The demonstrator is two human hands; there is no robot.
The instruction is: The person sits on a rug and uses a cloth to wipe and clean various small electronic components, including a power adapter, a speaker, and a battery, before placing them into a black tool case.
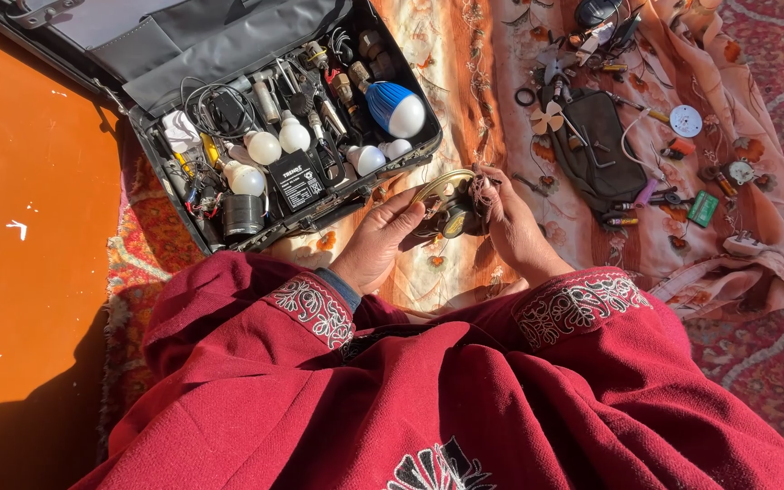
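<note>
Brass-coloured and round, a small motor part [451, 207] with a thin ring on top sits between both hands, above the patterned cloth [446, 82]; left hand [376, 243] curls its fingers around one side; right hand [512, 225] pinches the other; an open case [151, 172] of bulbs [263, 147] lies just left.

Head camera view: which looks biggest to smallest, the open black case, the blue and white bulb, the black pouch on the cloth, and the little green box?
1. Open black case, by far the largest.
2. Black pouch.
3. Blue and white bulb.
4. Green box, the smallest.
All lie at a similar distance from the camera, so the order looks safe.
</note>
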